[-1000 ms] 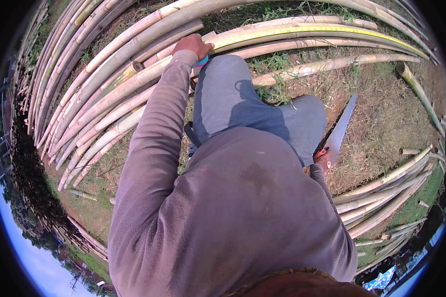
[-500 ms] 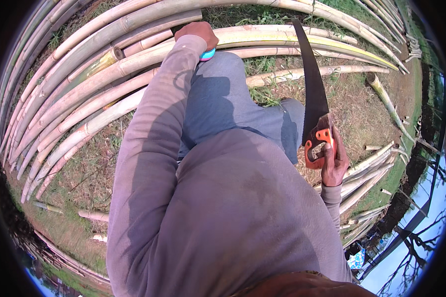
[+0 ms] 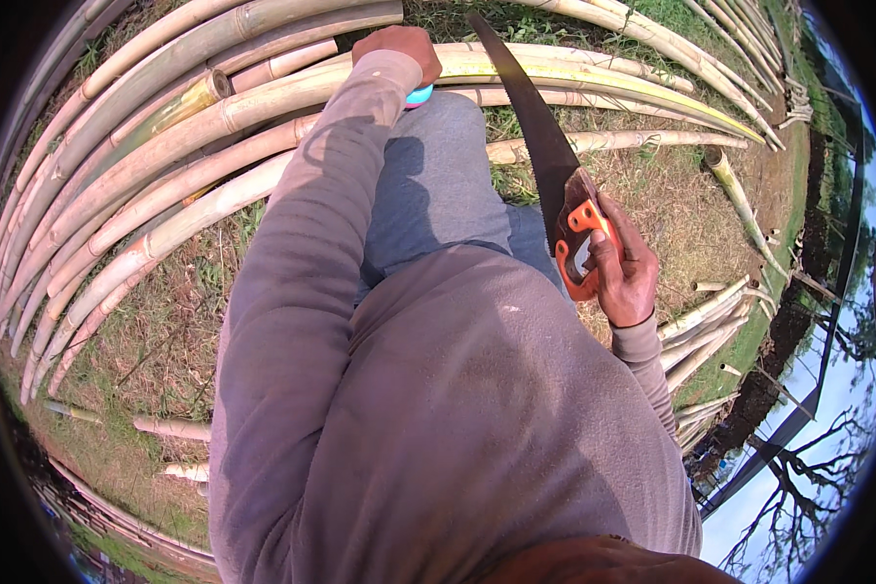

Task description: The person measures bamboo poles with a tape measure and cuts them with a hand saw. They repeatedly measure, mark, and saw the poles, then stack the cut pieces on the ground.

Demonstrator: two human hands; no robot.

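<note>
Both arms out: left hand (image 3: 399,49) on bamboo (image 3: 214,122), right hand (image 3: 623,268) gripping saw (image 3: 540,146).

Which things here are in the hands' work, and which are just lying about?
In hand:
- curved pruning saw with orange handle, gripped by right hand
- long pale bamboo pole under left hand

Lying about:
- short cut bamboo stubs on grass
- bundled poles at right

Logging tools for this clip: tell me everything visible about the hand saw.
The hand saw has a long, dark, slightly curved blade that narrows to a point, and an orange handle with a pale inset. The right hand is closed around its grip, holding it in the air above the person's grey trouser leg, tip pointing away toward the bamboo poles on the grass. The blade touches no pole. Its teeth are too small to make out.
</note>
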